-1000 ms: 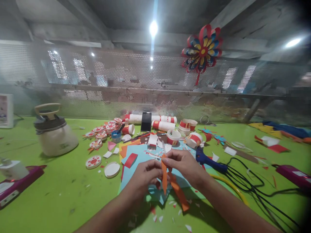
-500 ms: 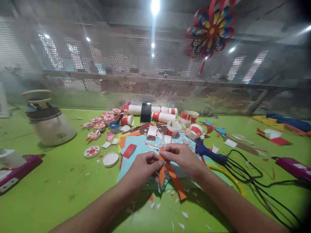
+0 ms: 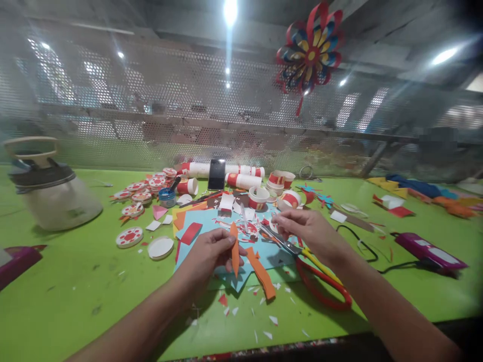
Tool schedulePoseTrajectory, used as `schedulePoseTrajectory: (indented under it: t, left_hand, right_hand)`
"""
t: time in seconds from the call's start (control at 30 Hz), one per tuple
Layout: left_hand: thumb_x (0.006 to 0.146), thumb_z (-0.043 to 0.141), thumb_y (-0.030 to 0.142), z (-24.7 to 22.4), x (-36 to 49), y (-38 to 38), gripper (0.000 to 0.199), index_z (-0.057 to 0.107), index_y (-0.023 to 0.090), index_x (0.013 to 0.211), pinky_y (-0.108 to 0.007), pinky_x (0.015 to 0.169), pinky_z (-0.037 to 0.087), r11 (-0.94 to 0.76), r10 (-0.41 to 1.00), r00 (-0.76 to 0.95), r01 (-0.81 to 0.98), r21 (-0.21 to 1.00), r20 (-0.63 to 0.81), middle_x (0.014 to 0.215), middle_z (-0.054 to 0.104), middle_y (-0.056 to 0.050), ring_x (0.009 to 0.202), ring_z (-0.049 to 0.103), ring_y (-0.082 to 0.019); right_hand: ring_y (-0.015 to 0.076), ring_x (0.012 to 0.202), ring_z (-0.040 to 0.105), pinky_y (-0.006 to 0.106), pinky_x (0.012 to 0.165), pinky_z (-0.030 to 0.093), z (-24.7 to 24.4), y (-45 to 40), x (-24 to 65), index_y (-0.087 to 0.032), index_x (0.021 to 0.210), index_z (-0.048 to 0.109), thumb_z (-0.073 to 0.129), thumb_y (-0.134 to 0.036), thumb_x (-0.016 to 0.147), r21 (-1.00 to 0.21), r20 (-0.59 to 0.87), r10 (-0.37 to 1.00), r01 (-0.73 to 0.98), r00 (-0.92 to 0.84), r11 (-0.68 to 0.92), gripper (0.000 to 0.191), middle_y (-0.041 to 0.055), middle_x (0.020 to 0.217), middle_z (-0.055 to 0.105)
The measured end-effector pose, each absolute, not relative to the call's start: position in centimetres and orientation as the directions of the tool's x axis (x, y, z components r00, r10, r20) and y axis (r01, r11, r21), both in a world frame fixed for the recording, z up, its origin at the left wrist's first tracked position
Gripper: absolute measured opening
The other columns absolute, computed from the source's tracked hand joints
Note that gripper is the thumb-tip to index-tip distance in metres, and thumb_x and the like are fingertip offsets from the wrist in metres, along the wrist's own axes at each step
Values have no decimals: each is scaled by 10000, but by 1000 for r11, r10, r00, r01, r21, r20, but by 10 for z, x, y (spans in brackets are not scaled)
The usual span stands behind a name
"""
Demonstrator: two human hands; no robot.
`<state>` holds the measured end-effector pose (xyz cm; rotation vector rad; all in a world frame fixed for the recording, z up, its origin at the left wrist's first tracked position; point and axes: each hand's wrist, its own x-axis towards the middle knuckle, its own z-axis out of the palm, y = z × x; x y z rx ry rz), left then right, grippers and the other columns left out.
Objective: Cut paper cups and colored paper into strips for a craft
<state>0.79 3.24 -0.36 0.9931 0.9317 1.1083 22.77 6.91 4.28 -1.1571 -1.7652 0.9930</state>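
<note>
An orange pointed paper strip (image 3: 235, 254) stands upright between the thumb and fingers of my left hand (image 3: 215, 249). My right hand (image 3: 311, 231) hovers above large scissors (image 3: 292, 247) with red and yellow handles, its fingers bent together; I cannot make out what they hold. The scissors lie with their blades toward the back left. Between the hands, a second orange strip (image 3: 262, 274) lies near the front corner of the light blue paper sheets (image 3: 211, 221). Red and white scraps cover part of these sheets.
Paper cups (image 3: 245, 181), a phone (image 3: 217, 174) and a blue jar (image 3: 167, 197) stand toward the back. Decorated discs (image 3: 129, 237) lie left. Purple power strips (image 3: 430, 250) sit at both sides, the right one with a black cable. A large container (image 3: 56, 196) stands far left.
My right hand has moved away from the orange strip, up and right. The second orange strip now lies apart from my hands. The scissors show fully; the blue tool is out of sight. The view has shifted right.
</note>
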Motion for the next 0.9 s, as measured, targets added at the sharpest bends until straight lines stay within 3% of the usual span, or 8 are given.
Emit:
schedulePoseTrajectory:
  t: [0.17,0.27,0.4,0.6,0.7,0.77,0.83,0.9]
  left_hand:
    - [709,705,365,-8,8,35,267,569,138,679,-209,447,394,118,980,186,-235,965,-75,636,663,-41,467,529,-96]
    - [703,719,359,-10,10,34,254,612,129,685,-205,472,398,63,983,182,-244,968,-18,628,603,-2,520,511,-93]
    - [696,732,323,-5,13,30,217,623,136,678,-200,486,383,33,984,178,-280,959,18,618,546,28,535,477,-82]
    - [691,722,342,10,9,16,231,629,133,659,-225,528,414,46,983,183,-220,974,-5,585,562,11,527,493,-98]
    - [722,687,384,16,-7,10,266,661,122,764,-232,534,430,6,998,55,-85,996,-1,666,640,-49,627,580,-154]
    - [746,663,369,16,-21,8,241,668,133,794,-249,569,449,-124,990,-46,127,984,131,714,669,-59,655,596,-171]
    - [753,656,322,13,-33,8,171,681,164,811,-267,630,457,-273,937,-102,388,880,335,740,681,-48,669,602,-177]
    - [791,611,259,5,-41,8,120,685,188,852,-288,723,454,-434,842,8,604,668,539,836,687,-57,759,609,-191]
  right_hand:
    - [140,593,467,276,571,347,25,46,228,-182,724,697,612,-315,796,-862,134,932,424,-337,278,174,-13,617,571]
    - [142,612,454,274,583,338,17,29,209,-169,680,695,610,-279,791,-864,119,918,416,-379,284,177,-5,630,575]
    - [116,554,450,236,516,350,9,13,177,-162,707,668,590,-356,811,-931,77,906,295,-415,214,233,-23,604,544]
    - [74,447,410,210,446,321,-2,2,157,-161,685,614,607,-485,770,-998,0,949,59,-315,19,334,-46,541,523]
    - [69,468,445,205,465,348,1,5,169,-156,619,589,680,-450,727,-1000,-27,960,6,-280,-27,326,-41,551,559]
    - [54,464,450,185,453,345,4,13,179,-157,657,582,690,-405,747,-998,-54,966,-10,-251,-58,285,-59,568,564]
    - [41,430,435,167,410,324,7,22,184,-151,670,561,641,-348,827,-993,-121,956,19,-266,-121,264,-77,554,536]
    - [34,399,420,155,371,317,6,29,181,-140,691,554,588,-295,889,-977,-214,924,91,-316,-195,253,-85,559,516]
